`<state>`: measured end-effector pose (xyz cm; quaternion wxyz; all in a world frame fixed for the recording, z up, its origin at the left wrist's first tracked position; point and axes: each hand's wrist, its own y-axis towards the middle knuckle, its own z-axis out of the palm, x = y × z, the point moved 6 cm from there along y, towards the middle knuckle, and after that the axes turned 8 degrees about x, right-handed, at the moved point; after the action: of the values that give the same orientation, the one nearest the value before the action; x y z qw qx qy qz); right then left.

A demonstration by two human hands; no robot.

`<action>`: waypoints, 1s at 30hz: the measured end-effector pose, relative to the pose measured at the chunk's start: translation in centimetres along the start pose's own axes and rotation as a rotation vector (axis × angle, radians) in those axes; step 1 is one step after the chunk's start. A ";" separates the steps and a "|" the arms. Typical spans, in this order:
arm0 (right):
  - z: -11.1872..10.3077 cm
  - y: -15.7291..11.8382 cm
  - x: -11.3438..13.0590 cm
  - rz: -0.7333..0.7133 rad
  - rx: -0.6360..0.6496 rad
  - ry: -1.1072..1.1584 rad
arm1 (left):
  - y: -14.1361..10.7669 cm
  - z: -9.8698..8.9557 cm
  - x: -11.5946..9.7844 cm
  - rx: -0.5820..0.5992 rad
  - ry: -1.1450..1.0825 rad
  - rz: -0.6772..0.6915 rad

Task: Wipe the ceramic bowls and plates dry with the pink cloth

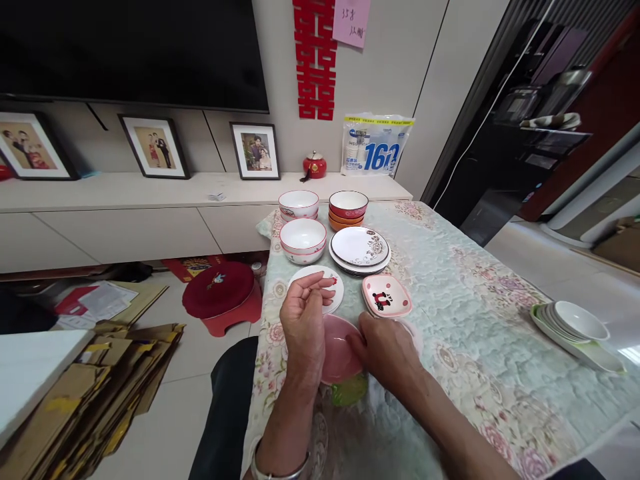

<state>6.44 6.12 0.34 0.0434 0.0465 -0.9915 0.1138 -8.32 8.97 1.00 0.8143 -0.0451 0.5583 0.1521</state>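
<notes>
A pink bowl point(341, 350) is tilted between my hands, its inside facing me. My right hand point(390, 343) grips its right rim, thumb inside and the other fingers behind. My left hand point(305, 320) is at the bowl's left side, fingers stretched out and slightly bent; whether its palm touches the bowl is hard to tell. Below the bowl shows a green shape point(349, 390), partly hidden. Behind my left hand lies a white plate point(333, 288) with a red print. Just beyond my right hand is a square pink dish point(395, 293) with a cat print.
Farther back stand white bowls point(303, 237), red and orange bowls point(348, 207) and stacked plates point(360, 247). A green-edged dish point(595, 357) with small white bowls point(580, 320) is at the right. A red stool point(220, 293) and flattened cardboard point(100, 393) are left of the table.
</notes>
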 end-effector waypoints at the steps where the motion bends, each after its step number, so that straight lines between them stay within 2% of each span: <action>1: 0.1 0.1 -0.2 -0.013 0.008 0.012 | 0.0 0.1 0.0 0.003 0.003 -0.007; 5: 0.3 0.3 -0.8 -0.057 0.020 0.131 | 0.0 0.2 0.1 0.026 0.012 -0.024; 11: -0.1 -0.6 -1.6 -0.092 -0.027 0.346 | 0.1 0.1 0.1 0.056 0.044 -0.035; 18: -0.8 -1.9 -6.4 -0.087 -0.053 0.645 | -0.2 0.8 -0.2 0.126 -0.038 -0.074; 20: -1.3 -2.0 -7.7 -0.080 -0.071 0.730 | -0.7 1.7 0.3 0.195 -0.162 -0.171; 23: -2.3 -2.2 -8.8 -0.052 -0.122 0.814 | -2.4 4.0 1.9 0.337 -0.411 -0.467; 26: -3.1 -2.1 -8.9 -0.022 -0.169 0.820 | -4.6 6.3 3.0 0.449 -0.618 -0.728; 30: -3.5 -1.9 -8.6 -0.029 -0.203 0.826 | -5.6 7.3 3.1 0.463 -0.719 -0.832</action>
<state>15.39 5.77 3.35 0.4428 0.0065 -0.8963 0.0242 0.96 6.02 0.34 0.9320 -0.0269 0.2018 -0.2997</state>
